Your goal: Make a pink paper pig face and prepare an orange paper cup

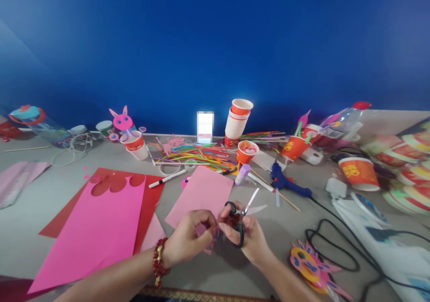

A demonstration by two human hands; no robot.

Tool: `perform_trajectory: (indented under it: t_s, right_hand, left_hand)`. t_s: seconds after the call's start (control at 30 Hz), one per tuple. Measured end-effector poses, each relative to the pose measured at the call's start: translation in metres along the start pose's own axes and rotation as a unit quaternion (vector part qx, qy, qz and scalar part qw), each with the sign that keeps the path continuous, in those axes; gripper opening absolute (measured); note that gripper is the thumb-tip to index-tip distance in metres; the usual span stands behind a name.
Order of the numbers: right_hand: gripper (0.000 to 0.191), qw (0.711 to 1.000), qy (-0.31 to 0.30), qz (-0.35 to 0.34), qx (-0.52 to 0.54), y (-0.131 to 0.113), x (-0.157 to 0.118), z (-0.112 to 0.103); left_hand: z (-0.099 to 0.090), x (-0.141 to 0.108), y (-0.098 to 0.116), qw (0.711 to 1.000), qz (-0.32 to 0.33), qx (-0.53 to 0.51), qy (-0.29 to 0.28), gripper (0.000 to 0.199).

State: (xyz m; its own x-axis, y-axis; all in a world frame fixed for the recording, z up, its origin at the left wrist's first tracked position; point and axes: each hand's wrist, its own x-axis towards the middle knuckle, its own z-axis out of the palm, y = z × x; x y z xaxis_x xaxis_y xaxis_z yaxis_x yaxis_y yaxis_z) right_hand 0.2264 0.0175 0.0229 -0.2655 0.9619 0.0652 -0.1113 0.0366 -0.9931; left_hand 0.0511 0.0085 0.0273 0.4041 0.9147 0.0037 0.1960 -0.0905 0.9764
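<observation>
My left hand (193,237), with a red bead bracelet at the wrist, pinches a small pink paper piece (208,244) that has a bit of blue on it. The fingers of my right hand (247,235) are around the black handles of the scissors (242,212), whose blades stand apart and point up and to the right. Both hands' fingertips meet at the small piece, which they partly hide. Behind them lies a light pink sheet (203,192).
Left are a bright pink sheet (104,221) with round cut-outs and a red sheet (152,190). Pipe cleaners (208,153) and stacked cups (236,123) stand behind. A blue glue gun (290,183), its cord and a pink-yellow paper figure (307,264) lie right.
</observation>
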Motion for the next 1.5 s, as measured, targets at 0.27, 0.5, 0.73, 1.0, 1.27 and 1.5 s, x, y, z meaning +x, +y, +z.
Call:
perform_trajectory:
  t_s: [0.27,0.5,0.73,1.0,1.27,1.5]
  right_hand:
    - [0.019,0.998,0.067,0.021,0.005,0.007,0.0,-0.001]
    - [0.028,0.996,0.073,0.047,0.01,0.01,-0.001,0.0]
    - [0.046,0.987,-0.09,0.136,0.001,0.009,-0.004,0.003]
    - [0.057,0.971,-0.161,0.178,-0.025,0.012,-0.007,0.002]
    - [0.054,0.97,-0.15,0.189,-0.034,0.013,-0.008,0.004]
    - [0.054,0.968,-0.147,0.203,-0.031,0.011,-0.007,0.005]
  left_hand:
    - [0.003,-0.001,-0.004,0.996,-0.043,-0.071,0.029,0.009]
    - [0.006,0.002,-0.005,0.99,-0.048,-0.128,0.043,0.018]
    - [-0.01,0.011,0.0,0.971,0.023,-0.221,0.084,0.021]
    - [-0.011,0.011,0.003,0.961,0.012,-0.25,0.113,0.021]
    - [-0.01,0.011,0.003,0.964,0.017,-0.237,0.117,0.021]
    - [-0.011,0.011,0.003,0.969,0.021,-0.22,0.114,0.021]
